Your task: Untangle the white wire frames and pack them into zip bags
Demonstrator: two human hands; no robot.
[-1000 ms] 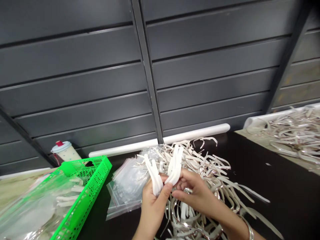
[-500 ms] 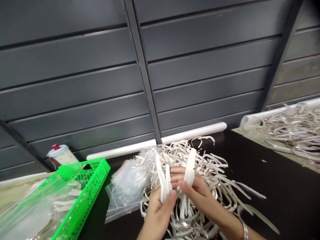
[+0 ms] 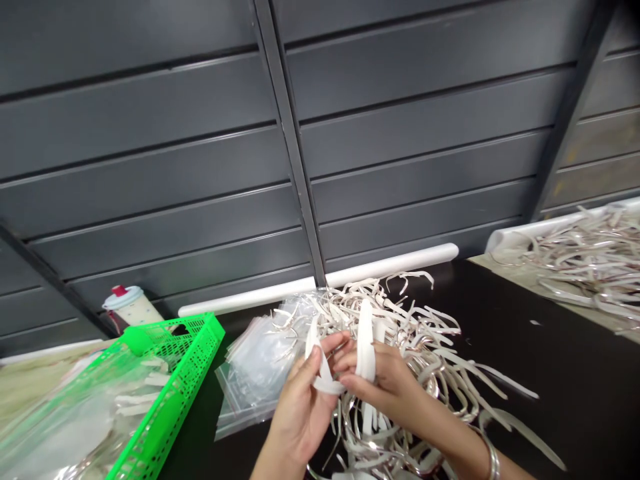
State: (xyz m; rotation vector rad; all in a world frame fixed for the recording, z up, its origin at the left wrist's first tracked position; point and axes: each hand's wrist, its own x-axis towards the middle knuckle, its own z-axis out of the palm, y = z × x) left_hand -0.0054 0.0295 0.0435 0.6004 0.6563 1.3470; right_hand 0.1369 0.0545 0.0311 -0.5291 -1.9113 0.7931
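Low in the middle of the view, my left hand (image 3: 303,400) pinches a curved white strip (image 3: 327,383) between thumb and fingers. My right hand (image 3: 387,377), with a silver bangle on its wrist, is closed around another upright white strip (image 3: 366,340). The fingertips of both hands nearly meet, and whether the strips touch there I cannot tell. More white lengths hang below the right hand. Beneath and behind the hands spreads a tangled pile of curved white and shiny metallic strips (image 3: 440,373).
Clear plastic bags (image 3: 255,373) lie left of the pile on the black table (image 3: 525,373). A green basket (image 3: 165,400) holds bagged strips at the left, with a lidded cup (image 3: 133,307) behind it. Another strip pile (image 3: 600,260) lies far right. A grey panelled wall (image 3: 420,100) stands behind.
The left hand has turned and opened out more toward the palm, and its strip now bends across toward the right hand. The right hand's strip has shifted slightly left.
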